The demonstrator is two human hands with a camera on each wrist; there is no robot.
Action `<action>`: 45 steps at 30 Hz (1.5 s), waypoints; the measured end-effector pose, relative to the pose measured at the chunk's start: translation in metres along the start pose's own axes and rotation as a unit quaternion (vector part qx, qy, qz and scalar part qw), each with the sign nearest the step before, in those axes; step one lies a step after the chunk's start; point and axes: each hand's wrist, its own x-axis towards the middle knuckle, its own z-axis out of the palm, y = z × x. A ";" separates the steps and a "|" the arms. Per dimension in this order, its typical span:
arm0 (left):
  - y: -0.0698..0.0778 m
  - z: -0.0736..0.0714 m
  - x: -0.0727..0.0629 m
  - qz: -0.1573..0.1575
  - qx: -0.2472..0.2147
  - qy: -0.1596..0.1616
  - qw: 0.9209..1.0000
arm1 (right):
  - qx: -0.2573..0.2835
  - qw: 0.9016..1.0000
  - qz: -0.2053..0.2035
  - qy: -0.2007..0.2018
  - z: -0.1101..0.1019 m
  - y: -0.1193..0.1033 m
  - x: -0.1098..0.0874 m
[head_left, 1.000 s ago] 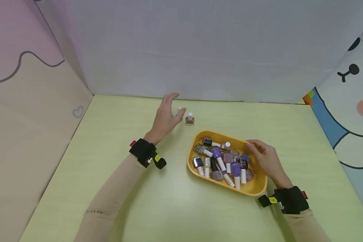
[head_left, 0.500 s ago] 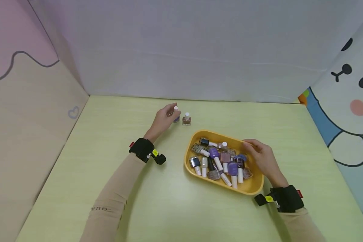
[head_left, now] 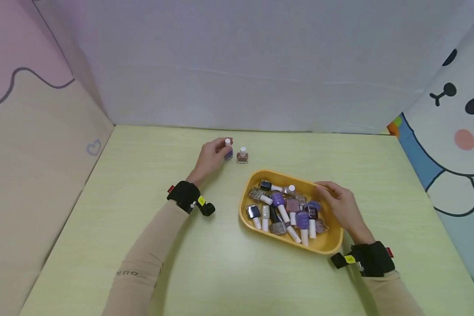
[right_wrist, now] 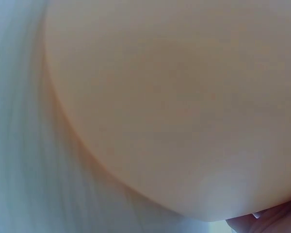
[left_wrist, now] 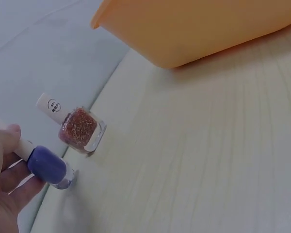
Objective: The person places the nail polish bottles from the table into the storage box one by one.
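My left hand (head_left: 211, 159) pinches a purple nail polish bottle (left_wrist: 47, 165) by its white cap, between thumb and fingers. The bottle stands nearly upright at the back of the table. Just right of it is a reddish-brown glitter nail polish bottle (head_left: 242, 157), upright and apart from my hand. My right hand (head_left: 345, 210) holds the right-hand rim of a yellow plastic basket (head_left: 335, 245). Several nail polish bottles, purple, dark and glittery, lie jumbled inside. In the right wrist view the basket's outer wall (right_wrist: 169, 107) fills most of the picture, and only a bit of my fingers (right_wrist: 276, 221) shows.
The pale yellow-green table (head_left: 205, 272) runs back to a light wall panel (head_left: 260, 66). Printed side panels stand to the left (head_left: 43, 175) and right (head_left: 458, 175). Both wrists wear black camera bands.
My left hand has come down from above the back bottles, and its fingers have closed on the purple nail polish bottle's cap. My right hand stays on the basket; the view shifts slightly.
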 end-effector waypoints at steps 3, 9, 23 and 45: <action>0.004 -0.001 -0.002 0.000 -0.006 -0.002 1.000 | -0.001 1.000 0.002 0.002 0.001 0.000 0.000; 0.020 -0.010 -0.009 0.020 -0.009 0.010 1.000 | 0.002 1.000 -0.002 0.000 0.004 -0.002 0.002; 0.060 -0.011 -0.030 0.189 0.013 0.013 0.982 | 0.003 1.000 0.001 -0.003 0.007 -0.006 0.006; 0.084 0.011 -0.083 0.542 0.358 -0.184 0.737 | 0.017 1.000 0.000 -0.001 0.008 -0.005 0.006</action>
